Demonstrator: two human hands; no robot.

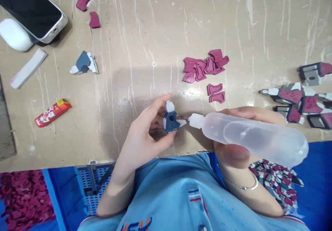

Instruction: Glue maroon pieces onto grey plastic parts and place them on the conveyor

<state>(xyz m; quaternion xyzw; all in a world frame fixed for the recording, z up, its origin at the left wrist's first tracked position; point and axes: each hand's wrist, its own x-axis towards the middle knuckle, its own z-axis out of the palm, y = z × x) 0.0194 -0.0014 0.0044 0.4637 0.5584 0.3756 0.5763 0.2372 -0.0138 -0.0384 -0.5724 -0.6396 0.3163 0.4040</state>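
Observation:
My left hand [150,127] pinches a small dark blue and white plastic piece [170,123] above the table's front part. Wrapped in my right hand [233,151] is a translucent squeeze bottle [256,137], lying nearly level. Its thin nozzle points left, and the tip is at the blue part of the piece; whether it touches, I cannot tell. Beyond my hands lies a loose cluster of maroon pieces [199,66], with two maroon outline-shaped pieces [215,93] nearer to the bottle.
A blue and white piece [83,63], a red packet [53,113], a white strip [28,68] and a phone [33,9] lie left. Assembled maroon, grey and white pieces [290,96] are at right. Below the table edge stand blue bins [63,193] with many parts.

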